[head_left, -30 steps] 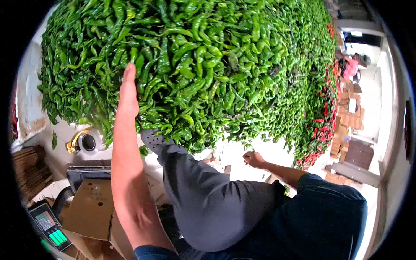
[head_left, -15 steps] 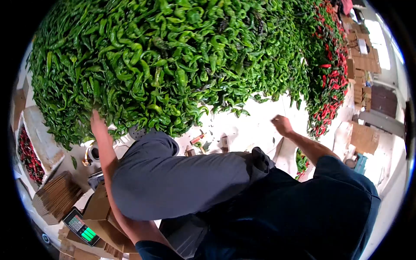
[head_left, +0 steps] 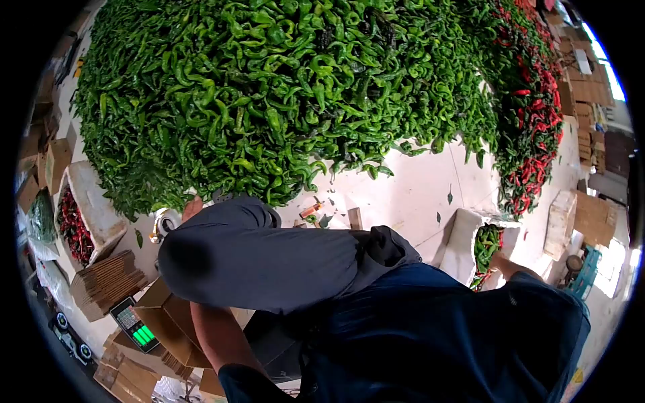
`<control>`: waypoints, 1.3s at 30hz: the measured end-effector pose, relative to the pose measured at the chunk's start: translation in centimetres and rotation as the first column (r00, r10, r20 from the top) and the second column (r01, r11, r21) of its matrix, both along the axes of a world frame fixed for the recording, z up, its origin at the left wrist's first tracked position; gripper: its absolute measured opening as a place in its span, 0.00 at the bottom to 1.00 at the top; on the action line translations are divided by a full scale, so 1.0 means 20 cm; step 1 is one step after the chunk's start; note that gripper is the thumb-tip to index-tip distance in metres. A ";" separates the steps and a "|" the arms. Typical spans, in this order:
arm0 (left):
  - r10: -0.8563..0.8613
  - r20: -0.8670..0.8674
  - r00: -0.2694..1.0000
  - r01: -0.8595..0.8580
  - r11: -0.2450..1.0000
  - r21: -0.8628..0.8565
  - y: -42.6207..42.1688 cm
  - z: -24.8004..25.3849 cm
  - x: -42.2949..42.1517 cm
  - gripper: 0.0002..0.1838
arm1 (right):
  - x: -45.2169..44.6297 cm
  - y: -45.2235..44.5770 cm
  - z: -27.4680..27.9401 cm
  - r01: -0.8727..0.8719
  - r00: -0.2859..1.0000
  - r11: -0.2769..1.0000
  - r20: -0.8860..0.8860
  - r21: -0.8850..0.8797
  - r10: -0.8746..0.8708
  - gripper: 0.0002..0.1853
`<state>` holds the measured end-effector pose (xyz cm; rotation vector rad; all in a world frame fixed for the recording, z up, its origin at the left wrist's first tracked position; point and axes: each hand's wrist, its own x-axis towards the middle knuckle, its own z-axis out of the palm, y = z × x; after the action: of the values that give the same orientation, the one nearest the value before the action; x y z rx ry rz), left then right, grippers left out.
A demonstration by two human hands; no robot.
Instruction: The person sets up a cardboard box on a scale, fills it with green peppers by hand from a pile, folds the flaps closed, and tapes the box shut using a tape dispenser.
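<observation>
A large heap of green peppers (head_left: 269,121) spreads over the pale floor in front of me. At its near edge, my left hand (head_left: 193,207) shows only in part beside my knee, and its grip is hidden. On my right side, my right hand (head_left: 498,262) reaches to a white foam box (head_left: 459,245). Inside that box lie green and red peppers (head_left: 486,245). The fingers of this hand are at the peppers, too small and covered to show whether they hold one.
Red peppers (head_left: 534,121) line the heap's right side. At left stand another foam box (head_left: 101,208) with red peppers, flattened cardboard (head_left: 107,285), a lit digital scale display (head_left: 134,326) and an open carton (head_left: 176,322). A small orange-red object (head_left: 311,210) lies on the floor.
My right hand has moved from above the bare floor right and down to the foam box. My left hand has drawn back from the heap toward my knee. The view has shifted.
</observation>
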<state>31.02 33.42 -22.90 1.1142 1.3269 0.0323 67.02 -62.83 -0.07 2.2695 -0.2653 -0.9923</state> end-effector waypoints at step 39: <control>0.322 0.385 0.865 -0.372 0.926 0.062 0.47 0.30 0.92 0.49 | 0.19 4.88 -0.33 -0.754 0.537 0.005 0.613 0.657 0.580 0.61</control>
<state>49.52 42.82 -16.87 0.9096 1.1777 0.5824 70.86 34.69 -6.62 2.7824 1.6574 -0.3096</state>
